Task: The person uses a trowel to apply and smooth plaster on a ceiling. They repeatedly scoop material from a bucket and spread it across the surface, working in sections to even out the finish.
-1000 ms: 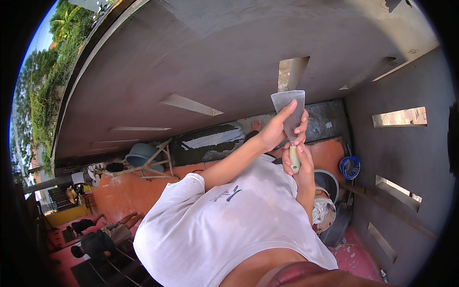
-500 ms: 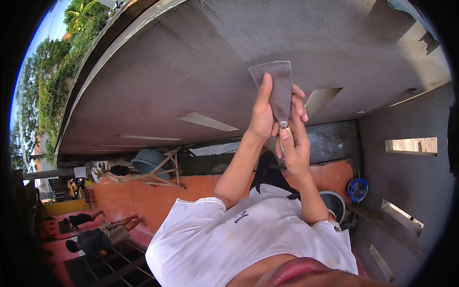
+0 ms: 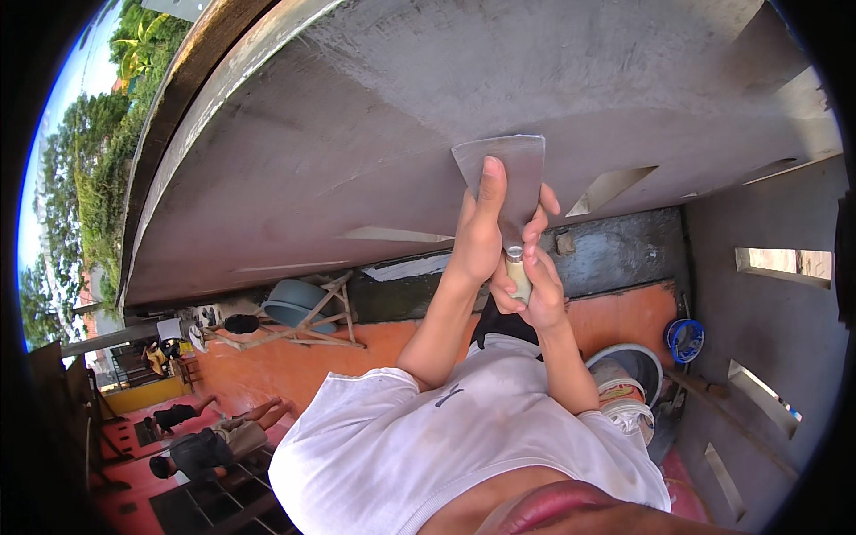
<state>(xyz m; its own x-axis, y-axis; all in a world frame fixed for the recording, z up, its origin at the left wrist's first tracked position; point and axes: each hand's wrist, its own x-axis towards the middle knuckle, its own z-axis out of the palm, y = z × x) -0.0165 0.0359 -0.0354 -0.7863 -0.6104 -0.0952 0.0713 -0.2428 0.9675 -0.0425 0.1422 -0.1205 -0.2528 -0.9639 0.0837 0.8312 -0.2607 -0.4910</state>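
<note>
In front of my chest, I hold a putty knife [image 3: 520, 187] with its wide metal blade pointing up and away and its pale handle toward me. My left hand [image 3: 479, 234] pinches the blade: the thumb lies flat on its face and the fingers are mostly hidden behind. My right hand [image 3: 541, 290] is closed around the handle just below the metal collar, some of its fingers reaching up along the blade's right edge. Beyond the blade rises a grey plastered wall [image 3: 374, 125], its surface smooth with faint streaks.
Slot openings [image 3: 776, 263] pierce the walls. To the right stand a blue bucket [image 3: 685, 341], a grey tub [image 3: 655, 357] and a white pail [image 3: 629, 415]. A wooden trestle [image 3: 334, 312] and a blue-grey basin [image 3: 294, 299] are at left. Two people [image 3: 201, 453] are farther left.
The putty knife has come slightly lower and its blade is more upright. My right thumb has shifted off the front of the handle, exposing more of it. The view has tilted a little.
</note>
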